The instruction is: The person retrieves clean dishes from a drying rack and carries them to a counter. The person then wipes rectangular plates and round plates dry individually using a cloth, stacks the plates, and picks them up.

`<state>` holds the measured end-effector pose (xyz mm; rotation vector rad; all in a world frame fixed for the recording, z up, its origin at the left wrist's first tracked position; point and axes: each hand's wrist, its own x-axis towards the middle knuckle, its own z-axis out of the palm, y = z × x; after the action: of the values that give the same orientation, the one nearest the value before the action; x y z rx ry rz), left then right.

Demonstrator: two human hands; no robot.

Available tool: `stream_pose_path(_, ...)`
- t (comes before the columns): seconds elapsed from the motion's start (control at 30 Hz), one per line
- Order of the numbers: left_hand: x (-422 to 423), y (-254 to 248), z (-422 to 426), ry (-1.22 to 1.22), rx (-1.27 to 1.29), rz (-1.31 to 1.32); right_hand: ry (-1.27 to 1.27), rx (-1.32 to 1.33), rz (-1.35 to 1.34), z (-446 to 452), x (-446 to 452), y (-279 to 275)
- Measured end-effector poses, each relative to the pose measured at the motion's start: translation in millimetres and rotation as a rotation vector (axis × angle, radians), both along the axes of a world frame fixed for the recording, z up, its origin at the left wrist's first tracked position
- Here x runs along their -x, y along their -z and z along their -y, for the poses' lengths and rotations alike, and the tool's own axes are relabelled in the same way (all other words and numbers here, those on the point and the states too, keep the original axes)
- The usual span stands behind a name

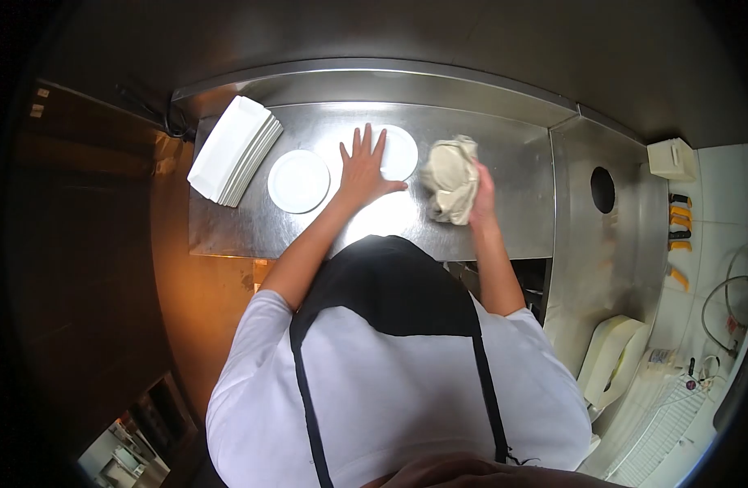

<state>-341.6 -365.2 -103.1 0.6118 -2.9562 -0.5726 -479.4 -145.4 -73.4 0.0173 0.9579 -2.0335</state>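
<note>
My left hand (362,169) is open, fingers spread, over the left side of a white round plate (401,153). Whether the palm presses on it I cannot tell. To the left lies another round plate or stack of plates (299,181), also white. My right hand (482,195) grips a crumpled beige cloth (452,179) at its right edge, over the steel counter (516,175). A rounded outline shows in the cloth's folds; whether something lies inside it is hidden. The right fingers are partly hidden behind the cloth.
Several white rectangular trays (236,152) are stacked at the counter's left end. A raised steel ledge (390,85) runs along the back. On the right, a steel panel has a round hole (603,189), and yellow-and-black handles (680,221) line the wall.
</note>
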Motion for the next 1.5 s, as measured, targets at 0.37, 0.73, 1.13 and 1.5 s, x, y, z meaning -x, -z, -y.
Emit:
stream_pose_path(0.37,40,2,-6,-0.109,-0.154,0.09,0.227,-0.13,-0.148,-46,-34,13)
stream_pose_path(0.73,-23,-59,-27,-0.011,-2.134,-0.862,0.102,-0.448,-1.907,87,-73,-60)
stream_pose_path(1.13,-70,-43,9,-0.476,-1.507,-1.053,-0.391,-0.491,-1.351,111,-123,-51)
stream_pose_path(1.5,-141,-33,64,-0.298,0.087,-0.181,-0.18,-0.143,0.149,98,-62,40)
